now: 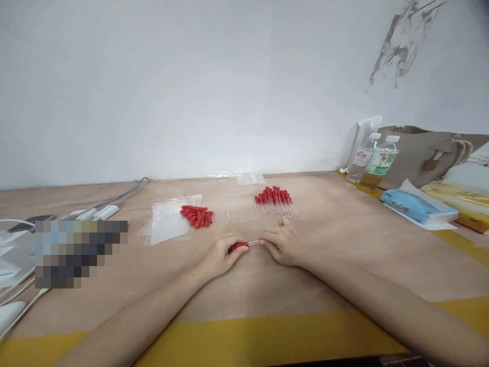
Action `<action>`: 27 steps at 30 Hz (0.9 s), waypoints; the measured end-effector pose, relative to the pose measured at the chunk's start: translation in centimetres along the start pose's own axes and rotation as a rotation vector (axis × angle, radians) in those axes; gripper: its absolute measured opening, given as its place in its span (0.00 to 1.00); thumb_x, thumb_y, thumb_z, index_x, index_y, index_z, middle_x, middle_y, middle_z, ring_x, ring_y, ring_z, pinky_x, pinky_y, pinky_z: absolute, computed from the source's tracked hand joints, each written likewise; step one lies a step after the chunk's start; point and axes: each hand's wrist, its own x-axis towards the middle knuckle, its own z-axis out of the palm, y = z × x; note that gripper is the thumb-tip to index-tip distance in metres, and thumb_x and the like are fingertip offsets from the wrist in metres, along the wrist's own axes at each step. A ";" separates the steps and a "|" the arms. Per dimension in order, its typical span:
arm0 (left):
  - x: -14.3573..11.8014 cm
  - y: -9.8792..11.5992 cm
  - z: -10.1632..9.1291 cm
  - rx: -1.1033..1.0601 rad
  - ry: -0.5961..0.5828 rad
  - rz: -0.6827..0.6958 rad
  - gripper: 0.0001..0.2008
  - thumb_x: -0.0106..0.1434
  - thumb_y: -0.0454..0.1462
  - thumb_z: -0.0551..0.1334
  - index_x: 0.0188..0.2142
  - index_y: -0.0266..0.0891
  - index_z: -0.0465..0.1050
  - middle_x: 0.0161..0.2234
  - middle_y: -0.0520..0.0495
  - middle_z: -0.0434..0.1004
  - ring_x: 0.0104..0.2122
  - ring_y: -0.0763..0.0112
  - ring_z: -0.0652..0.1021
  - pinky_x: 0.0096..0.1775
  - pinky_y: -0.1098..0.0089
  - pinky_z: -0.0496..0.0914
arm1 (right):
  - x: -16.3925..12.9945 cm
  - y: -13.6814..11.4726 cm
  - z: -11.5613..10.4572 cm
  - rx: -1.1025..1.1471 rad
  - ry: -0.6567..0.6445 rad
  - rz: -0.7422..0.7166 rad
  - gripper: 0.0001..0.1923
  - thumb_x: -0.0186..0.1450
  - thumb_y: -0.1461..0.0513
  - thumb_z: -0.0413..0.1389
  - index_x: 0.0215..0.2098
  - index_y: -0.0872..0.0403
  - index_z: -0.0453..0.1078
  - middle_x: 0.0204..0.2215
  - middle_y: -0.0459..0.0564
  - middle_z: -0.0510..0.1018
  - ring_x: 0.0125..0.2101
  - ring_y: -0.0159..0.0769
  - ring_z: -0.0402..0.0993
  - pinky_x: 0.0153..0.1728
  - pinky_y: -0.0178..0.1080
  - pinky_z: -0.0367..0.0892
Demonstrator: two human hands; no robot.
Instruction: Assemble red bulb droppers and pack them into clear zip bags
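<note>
White wall runs behind a wooden desk [344,229] with a yellow strip along its near edge. My left hand [219,257] and my right hand [282,247] meet over the middle of the desk, and between them I hold one dropper [246,244] lying level. My left grip is clenched on its red rubber bulb; my right grip pinches the clear glass tube at the other end. Just beyond my hands, toward the far edge, lie three groups in a row: a small heap of loose red bulbs [197,215], a spread of bare glass tubes [235,212], and a pile of finished droppers [275,201] with red tops. Clear plastic bags [168,221] lie beside the loose bulbs, on the side toward the left edge. Near the far right corner stand two water bottles [372,158] against a grey bag [424,153], with a blue packet of tissues [414,206] in front. Cables [110,199] trail along the left edge.
</note>
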 end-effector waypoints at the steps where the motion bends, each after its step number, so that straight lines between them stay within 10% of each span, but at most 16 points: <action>1: -0.1 0.0 0.0 0.010 -0.004 0.017 0.11 0.60 0.41 0.54 0.34 0.38 0.73 0.27 0.50 0.72 0.24 0.76 0.69 0.27 0.74 0.63 | 0.0 -0.1 0.1 -0.003 0.007 0.002 0.13 0.64 0.62 0.44 0.26 0.55 0.66 0.21 0.45 0.72 0.20 0.27 0.56 0.32 0.38 0.43; 16: 1.1 -1.3 -1.4 0.177 0.053 0.159 0.12 0.60 0.41 0.56 0.42 0.39 0.69 0.37 0.46 0.72 0.36 0.69 0.72 0.38 0.69 0.67 | 1.2 -0.8 -0.7 0.075 -0.172 0.140 0.13 0.65 0.61 0.42 0.28 0.55 0.66 0.25 0.47 0.74 0.24 0.30 0.64 0.34 0.37 0.51; 22: 1.2 -5.6 -4.8 0.520 0.364 0.007 0.15 0.57 0.42 0.57 0.43 0.40 0.68 0.39 0.44 0.69 0.42 0.61 0.68 0.45 0.61 0.63 | 2.8 3.6 -1.9 0.278 -0.044 0.663 0.11 0.59 0.60 0.47 0.26 0.55 0.69 0.24 0.47 0.75 0.25 0.31 0.68 0.25 0.31 0.56; 27: 1.1 -7.8 -6.2 0.702 0.417 -0.187 0.14 0.54 0.44 0.59 0.37 0.40 0.71 0.36 0.43 0.69 0.39 0.57 0.68 0.40 0.59 0.64 | 5.1 7.5 -1.3 0.021 0.069 1.044 0.12 0.57 0.57 0.48 0.21 0.53 0.68 0.23 0.48 0.75 0.27 0.35 0.70 0.27 0.34 0.57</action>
